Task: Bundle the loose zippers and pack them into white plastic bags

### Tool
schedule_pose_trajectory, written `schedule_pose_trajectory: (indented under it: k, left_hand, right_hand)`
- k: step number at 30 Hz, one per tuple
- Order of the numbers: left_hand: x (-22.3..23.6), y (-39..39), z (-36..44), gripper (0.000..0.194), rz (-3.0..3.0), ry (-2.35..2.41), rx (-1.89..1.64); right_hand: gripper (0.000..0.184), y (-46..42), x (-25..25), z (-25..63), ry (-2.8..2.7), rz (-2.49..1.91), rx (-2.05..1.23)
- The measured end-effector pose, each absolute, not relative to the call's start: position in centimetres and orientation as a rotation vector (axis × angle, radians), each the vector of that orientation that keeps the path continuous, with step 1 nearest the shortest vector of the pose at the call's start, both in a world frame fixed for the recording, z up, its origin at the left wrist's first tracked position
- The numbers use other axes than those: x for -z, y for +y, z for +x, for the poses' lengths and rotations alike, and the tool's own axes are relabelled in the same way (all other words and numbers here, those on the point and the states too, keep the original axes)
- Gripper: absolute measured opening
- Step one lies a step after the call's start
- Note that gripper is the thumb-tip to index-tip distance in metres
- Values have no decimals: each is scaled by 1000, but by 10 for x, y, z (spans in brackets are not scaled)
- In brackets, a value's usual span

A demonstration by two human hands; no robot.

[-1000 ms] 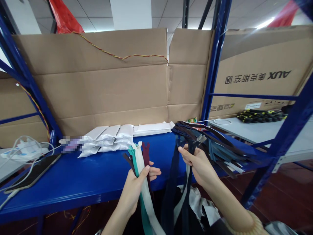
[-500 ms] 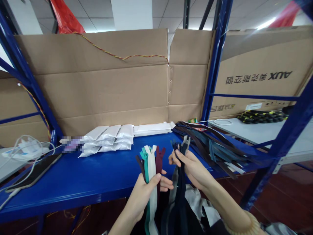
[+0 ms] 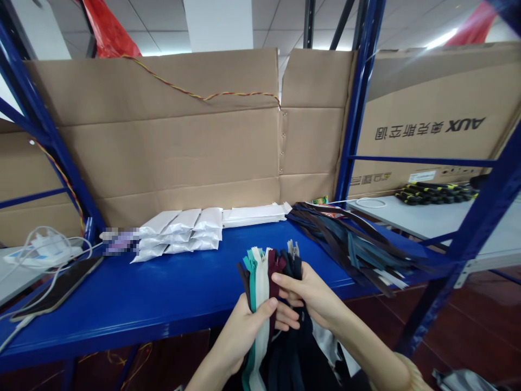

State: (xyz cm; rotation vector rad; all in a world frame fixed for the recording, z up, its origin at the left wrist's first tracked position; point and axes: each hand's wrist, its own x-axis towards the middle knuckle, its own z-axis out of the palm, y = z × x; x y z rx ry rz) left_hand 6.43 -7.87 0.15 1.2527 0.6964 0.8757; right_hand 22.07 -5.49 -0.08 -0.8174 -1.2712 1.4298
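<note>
Both hands meet over the front edge of the blue shelf [image 3: 154,293]. My left hand [image 3: 244,334] is closed round a bunch of zippers [image 3: 260,277] in teal, white, maroon and black, held upright. My right hand [image 3: 313,296] is closed on dark navy and grey zippers [image 3: 292,259] and presses them against the left hand's bunch. The zipper tails hang down below the shelf, out of sight.
A fan of dark zippers [image 3: 358,244] lies on the shelf at the right. White packets [image 3: 183,231] lie at the back by a cardboard wall [image 3: 171,152]. A phone [image 3: 57,290] and white cables [image 3: 40,250] are at the left. Blue rack posts [image 3: 358,103] stand around.
My right hand drew dark zippers off the pile on the right and carried them left to join the left hand's bunch. The left hand shifted a little to the right.
</note>
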Motion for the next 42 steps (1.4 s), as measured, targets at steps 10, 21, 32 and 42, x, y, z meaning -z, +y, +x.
schedule_pose_trajectory:
  k: [10,21,32,42]
  left_hand:
    - [0,-78,65,38,1281,733,-913]
    - [-3,-81,71,34,1233,864,-1006]
    - [-2,-80,70,41,1203,968,-1003]
    - [-2,-76,69,34,1264,958,-1089]
  right_hand:
    - [34,-51,2,222,-1268,-842,-1340]
    - [38,-54,2,217,-1276,-931,-1348]
    - [47,-46,3,231,-1243,-899,-1242]
    - [35,-49,0,225,-1284,-968,-1053]
